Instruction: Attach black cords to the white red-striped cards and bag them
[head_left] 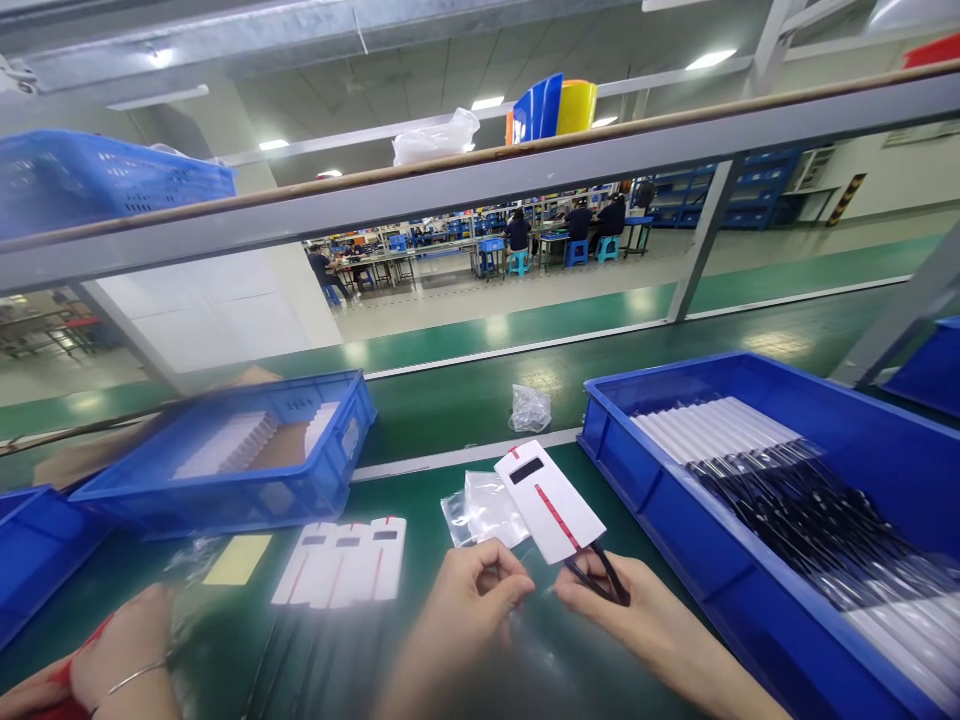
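Note:
My right hand (637, 610) grips the lower end of a white card sleeve (551, 500) with a red stripe and a dark window. It also pinches a thin black looped piece (600, 578) against the sleeve. The sleeve tilts up and to the left over the green table (420, 410). My left hand (476, 595) is just left of it, fingers curled together. I see nothing in that hand, and its fingertips stay a little short of the sleeve's bottom edge. Clear plastic bags (487, 505) lie flat just beyond my left hand.
A big blue bin (675, 520) on the right holds white sleeves and black bagged pieces. A blue crate (240, 450) stands at the left. Flat white cards (341, 560) and a yellow slip (236, 560) lie between. Another person's hand (112, 660) with a bracelet is at bottom left.

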